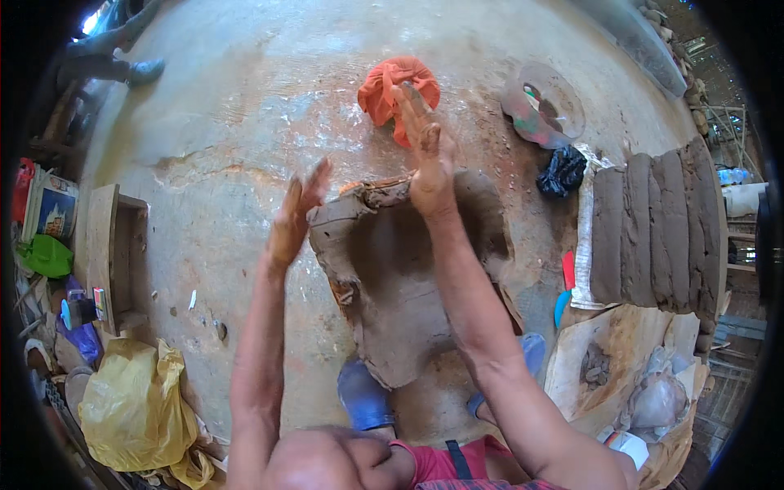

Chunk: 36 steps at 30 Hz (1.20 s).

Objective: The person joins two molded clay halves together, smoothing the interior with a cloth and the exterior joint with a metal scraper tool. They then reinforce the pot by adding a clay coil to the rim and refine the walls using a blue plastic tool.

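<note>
A wide grey-brown clay form (400, 314) with a hollowed, darker middle lies on the floor before me, between my blue shoes (364, 396). Its edges are rough and show some orange-brown along the left side. My left hand (300, 214) is held up by its far left corner, fingers stretched out and holding nothing. Above the far rim is my right hand (429, 155), also with fingers extended and nothing in it. Whether either hand touches the clay I cannot tell. Just beyond the right hand, and partly hidden by it, lies a bunched orange cloth (380, 94).
To the right lie several thick clay slabs (653, 229) side by side, with a black plastic bag (561, 171) and a round basin (523, 118) farther off. At left are a wooden box frame (102, 253) and a yellow plastic bag (135, 408). Another person's foot (145, 72) shows far left.
</note>
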Motion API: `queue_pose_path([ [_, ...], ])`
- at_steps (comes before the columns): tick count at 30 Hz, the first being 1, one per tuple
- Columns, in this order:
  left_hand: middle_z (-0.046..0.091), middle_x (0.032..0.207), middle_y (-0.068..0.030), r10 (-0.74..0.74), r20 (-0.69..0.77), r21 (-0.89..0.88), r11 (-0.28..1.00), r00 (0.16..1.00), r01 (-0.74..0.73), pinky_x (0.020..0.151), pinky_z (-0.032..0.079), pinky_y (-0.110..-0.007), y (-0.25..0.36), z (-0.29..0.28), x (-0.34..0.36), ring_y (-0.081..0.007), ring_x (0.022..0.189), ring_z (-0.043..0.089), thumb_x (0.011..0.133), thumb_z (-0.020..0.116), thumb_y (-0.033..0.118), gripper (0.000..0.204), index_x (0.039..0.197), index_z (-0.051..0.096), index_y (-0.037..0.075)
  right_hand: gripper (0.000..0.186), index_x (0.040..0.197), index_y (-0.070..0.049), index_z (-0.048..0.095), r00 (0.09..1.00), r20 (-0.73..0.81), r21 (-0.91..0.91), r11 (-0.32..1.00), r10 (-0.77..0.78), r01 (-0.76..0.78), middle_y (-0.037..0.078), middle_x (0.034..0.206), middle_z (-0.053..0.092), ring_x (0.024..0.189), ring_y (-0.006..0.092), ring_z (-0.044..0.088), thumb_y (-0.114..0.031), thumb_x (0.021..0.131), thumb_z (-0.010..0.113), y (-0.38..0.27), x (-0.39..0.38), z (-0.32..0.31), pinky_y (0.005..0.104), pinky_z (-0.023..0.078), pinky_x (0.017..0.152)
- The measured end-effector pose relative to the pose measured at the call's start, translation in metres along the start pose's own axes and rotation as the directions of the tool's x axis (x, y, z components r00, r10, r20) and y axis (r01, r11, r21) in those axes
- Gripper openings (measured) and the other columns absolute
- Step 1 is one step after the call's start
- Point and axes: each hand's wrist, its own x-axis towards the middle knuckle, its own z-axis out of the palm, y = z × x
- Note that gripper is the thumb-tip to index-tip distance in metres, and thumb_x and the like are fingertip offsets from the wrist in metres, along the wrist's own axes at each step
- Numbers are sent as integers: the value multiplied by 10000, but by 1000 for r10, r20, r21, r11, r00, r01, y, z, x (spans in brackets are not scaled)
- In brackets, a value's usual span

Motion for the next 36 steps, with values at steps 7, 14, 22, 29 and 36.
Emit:
queue_pose_path([
  [7,384,1635,-169,29,-74,-665,744,997,-71,1223,352,-479,-60,31,-21,-332,1474,422,992,315,816,996,1647,270,67,829,1662,-8,217,986,166,-30,999,-35,41,165,1744,201,1620,304,143,-603,1095,323,60,-28,50,450,116,1295],
  [14,373,1637,-162,77,-174,-588,792,982,-166,1249,303,-460,-64,41,-24,-315,1487,396,953,308,868,1053,1574,364,20,882,1681,-49,180,951,274,-216,954,-144,206,246,1738,137,1605,454,112,-652,1062,357,48,-26,32,518,145,1282],
  [22,396,1609,-156,85,-194,-571,800,977,-183,1244,312,-467,-64,37,-21,-315,1477,402,947,322,872,1059,1577,360,22,777,1689,-151,229,885,437,-299,903,-157,308,250,1740,109,1599,481,96,-592,1071,396,57,-19,30,551,148,1279],
  [29,383,1606,-160,66,-217,-493,854,974,-168,1259,270,-451,-61,59,-22,-311,1480,387,972,247,855,1036,1570,358,17,769,1683,-90,220,884,462,-471,827,-64,306,238,1743,125,1607,434,133,-572,1092,316,66,-5,4,519,169,1277],
  [36,432,1554,-164,92,-216,-398,901,972,-174,1241,301,-440,-53,78,-13,-306,1453,415,986,235,842,1013,1550,370,12,727,1672,-98,266,877,465,-448,820,-126,355,261,1729,149,1594,451,170,-531,1099,374,47,-1,-15,491,223,1272],
])
